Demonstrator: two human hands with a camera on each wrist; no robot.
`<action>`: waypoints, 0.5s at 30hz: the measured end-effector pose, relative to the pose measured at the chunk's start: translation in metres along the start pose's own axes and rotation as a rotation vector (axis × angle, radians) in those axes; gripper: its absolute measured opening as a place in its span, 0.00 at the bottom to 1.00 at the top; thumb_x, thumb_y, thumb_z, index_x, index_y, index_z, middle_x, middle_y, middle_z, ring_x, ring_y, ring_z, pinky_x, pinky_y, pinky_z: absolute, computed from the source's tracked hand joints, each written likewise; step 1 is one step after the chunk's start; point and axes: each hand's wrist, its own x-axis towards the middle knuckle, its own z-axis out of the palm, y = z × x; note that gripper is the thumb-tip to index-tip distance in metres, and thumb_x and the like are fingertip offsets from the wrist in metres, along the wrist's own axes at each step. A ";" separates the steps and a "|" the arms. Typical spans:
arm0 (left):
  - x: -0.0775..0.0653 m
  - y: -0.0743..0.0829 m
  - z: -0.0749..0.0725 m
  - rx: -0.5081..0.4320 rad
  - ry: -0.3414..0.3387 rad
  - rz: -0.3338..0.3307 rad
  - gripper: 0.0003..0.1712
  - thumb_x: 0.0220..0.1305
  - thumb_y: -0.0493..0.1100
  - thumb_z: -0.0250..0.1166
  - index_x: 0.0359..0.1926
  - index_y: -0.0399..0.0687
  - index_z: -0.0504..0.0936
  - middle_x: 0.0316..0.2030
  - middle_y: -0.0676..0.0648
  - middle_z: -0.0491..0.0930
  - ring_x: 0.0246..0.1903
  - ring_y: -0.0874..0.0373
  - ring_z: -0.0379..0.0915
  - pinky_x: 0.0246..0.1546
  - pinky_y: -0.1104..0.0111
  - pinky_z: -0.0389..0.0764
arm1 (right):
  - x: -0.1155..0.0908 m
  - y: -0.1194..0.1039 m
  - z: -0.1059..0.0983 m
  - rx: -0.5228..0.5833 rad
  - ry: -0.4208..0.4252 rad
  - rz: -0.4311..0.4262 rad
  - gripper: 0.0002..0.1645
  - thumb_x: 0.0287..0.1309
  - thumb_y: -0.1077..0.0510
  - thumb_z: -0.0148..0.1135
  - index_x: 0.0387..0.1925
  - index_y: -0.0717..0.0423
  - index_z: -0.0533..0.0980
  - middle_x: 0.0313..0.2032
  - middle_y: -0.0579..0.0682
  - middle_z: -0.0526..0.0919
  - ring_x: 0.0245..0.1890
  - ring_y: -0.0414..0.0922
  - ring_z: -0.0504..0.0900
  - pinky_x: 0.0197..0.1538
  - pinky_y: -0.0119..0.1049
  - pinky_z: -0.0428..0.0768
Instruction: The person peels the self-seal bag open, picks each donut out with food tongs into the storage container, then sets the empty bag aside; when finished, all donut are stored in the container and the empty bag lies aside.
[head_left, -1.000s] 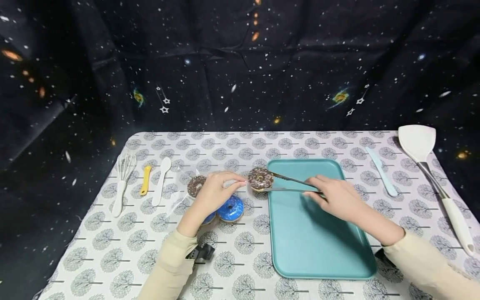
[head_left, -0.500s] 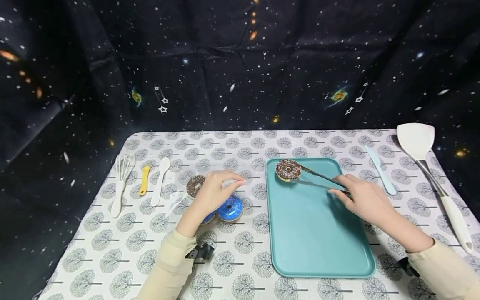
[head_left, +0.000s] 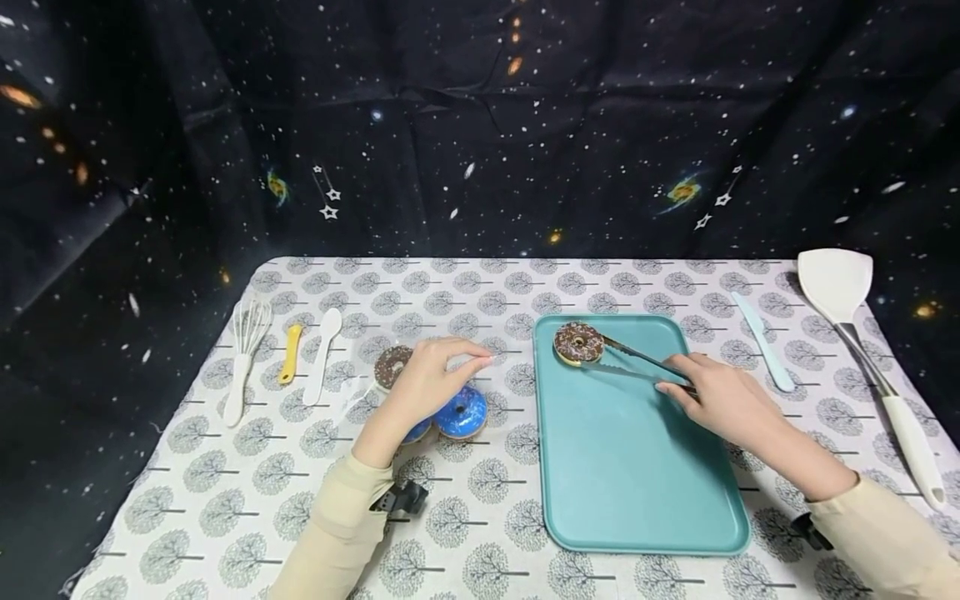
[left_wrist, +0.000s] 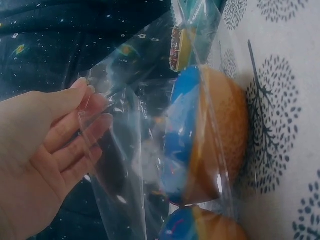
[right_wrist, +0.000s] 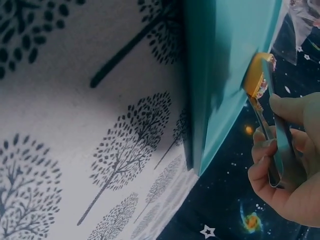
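My right hand [head_left: 723,400] holds metal tongs [head_left: 637,358], their tips on either side of a chocolate sprinkled donut [head_left: 578,342]. That donut is over the far left corner of the teal tray [head_left: 637,483]; in the right wrist view its yellow base [right_wrist: 254,75] seems to touch the tray. With thumb and fingertips my left hand [head_left: 431,383] pinches the edge of a clear plastic bag [left_wrist: 120,130]. Inside the bag are a blue donut [head_left: 461,412], a second blue one partly hidden by my wrist, and another chocolate donut [head_left: 393,367].
At the left lie a white whisk [head_left: 243,358], a yellow-handled utensil [head_left: 290,354] and a white spoon [head_left: 322,358]. Right of the tray are a light blue knife [head_left: 762,342] and a long white spatula [head_left: 836,283]. A tree-print cloth [head_left: 480,517] covers the table.
The right hand has carried the chocolate donut in the tongs rightward, from beside the left hand to the tray's far left corner. The left hand has stayed at the bag.
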 end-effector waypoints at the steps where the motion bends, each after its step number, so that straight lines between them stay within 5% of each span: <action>1: 0.000 0.000 0.000 0.003 0.000 -0.001 0.09 0.62 0.46 0.62 0.41 0.52 0.85 0.42 0.51 0.84 0.47 0.57 0.79 0.55 0.63 0.75 | 0.000 0.000 0.000 0.003 -0.008 0.009 0.18 0.55 0.49 0.65 0.44 0.55 0.74 0.29 0.51 0.78 0.18 0.41 0.70 0.16 0.33 0.67; 8: 0.000 0.000 0.000 0.004 -0.009 -0.008 0.10 0.63 0.47 0.62 0.41 0.52 0.85 0.42 0.52 0.84 0.47 0.57 0.78 0.56 0.62 0.74 | -0.004 -0.001 0.000 0.014 -0.030 0.054 0.26 0.59 0.45 0.60 0.51 0.59 0.72 0.44 0.61 0.80 0.30 0.55 0.81 0.29 0.50 0.80; 15: 0.000 0.000 -0.001 0.005 -0.021 -0.012 0.10 0.63 0.48 0.62 0.41 0.53 0.85 0.43 0.52 0.84 0.47 0.57 0.78 0.56 0.62 0.75 | -0.009 -0.004 -0.006 0.023 0.017 0.081 0.27 0.57 0.44 0.61 0.52 0.57 0.73 0.45 0.59 0.79 0.25 0.50 0.80 0.20 0.40 0.76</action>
